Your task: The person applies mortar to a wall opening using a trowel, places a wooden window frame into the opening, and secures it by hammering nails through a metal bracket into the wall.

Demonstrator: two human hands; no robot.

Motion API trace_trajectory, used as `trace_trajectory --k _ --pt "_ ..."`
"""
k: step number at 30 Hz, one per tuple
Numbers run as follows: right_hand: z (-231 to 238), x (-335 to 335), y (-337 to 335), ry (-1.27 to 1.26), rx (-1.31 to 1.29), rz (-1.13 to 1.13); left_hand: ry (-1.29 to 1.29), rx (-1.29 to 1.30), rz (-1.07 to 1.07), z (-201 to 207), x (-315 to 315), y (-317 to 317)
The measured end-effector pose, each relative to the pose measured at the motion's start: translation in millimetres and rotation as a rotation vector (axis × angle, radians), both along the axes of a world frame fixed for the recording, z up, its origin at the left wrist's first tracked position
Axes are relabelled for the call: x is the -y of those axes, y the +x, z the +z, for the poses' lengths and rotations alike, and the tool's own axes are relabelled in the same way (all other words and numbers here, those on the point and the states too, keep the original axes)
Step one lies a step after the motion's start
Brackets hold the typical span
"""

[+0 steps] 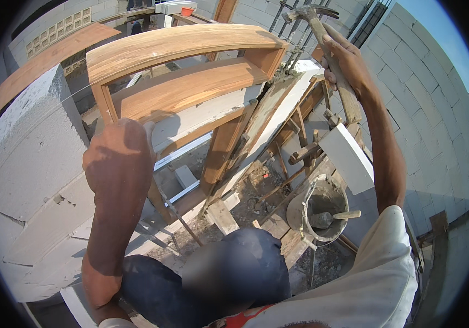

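Note:
A box-like wooden window frame [190,48] lies across the gap between the light block walls in front of me. My left hand [118,150] is closed in a fist at the frame's near left corner; whatever its fingers hold is hidden behind the hand. Raised at the upper right, my right hand [348,64] grips a claw hammer [316,26] by its worn wooden handle. The hammer's metal head is up in the air, apart from the frame. A thin string [76,94] runs toward the frame from the left.
White blocks [32,147] form the wall at left; a grey block wall [426,82] rises at right. Below right hangs or stands a mortar bucket [294,213] with a wooden-handled tool in it. A loose white block [349,156] lies near timber props [305,136]. Steel bars stand behind.

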State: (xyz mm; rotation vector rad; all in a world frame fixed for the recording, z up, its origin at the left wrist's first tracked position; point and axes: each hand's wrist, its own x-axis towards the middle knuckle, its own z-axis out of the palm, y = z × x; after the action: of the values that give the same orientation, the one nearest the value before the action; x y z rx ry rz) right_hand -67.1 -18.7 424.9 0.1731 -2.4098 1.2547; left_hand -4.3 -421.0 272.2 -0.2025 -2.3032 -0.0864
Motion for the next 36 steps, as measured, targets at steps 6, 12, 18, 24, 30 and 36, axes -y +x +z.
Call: trace_trajectory --k 6,12,18,24,30,36 --pt "-31 -55 -5 0.067 0.056 -0.054 0.067 0.43 -0.235 22 -100 -57" --pt "-17 -60 -49 0.236 0.023 -0.077 -0.067 0.415 -0.422 5 -145 -172" --pt "17 -1 -43 0.392 0.08 -0.288 -0.166 0.586 -0.279 -18 -161 -199" --pt "9 -42 -97 0.378 0.151 -0.056 -0.154 0.623 -0.253 -14 -171 -198" --pt "27 -5 -72 0.637 0.359 -0.181 -0.109 0.625 -0.253 -18 -170 -199" --pt "22 3 -56 0.377 0.268 -0.093 -0.106 0.621 -0.237 -17 -166 -195"
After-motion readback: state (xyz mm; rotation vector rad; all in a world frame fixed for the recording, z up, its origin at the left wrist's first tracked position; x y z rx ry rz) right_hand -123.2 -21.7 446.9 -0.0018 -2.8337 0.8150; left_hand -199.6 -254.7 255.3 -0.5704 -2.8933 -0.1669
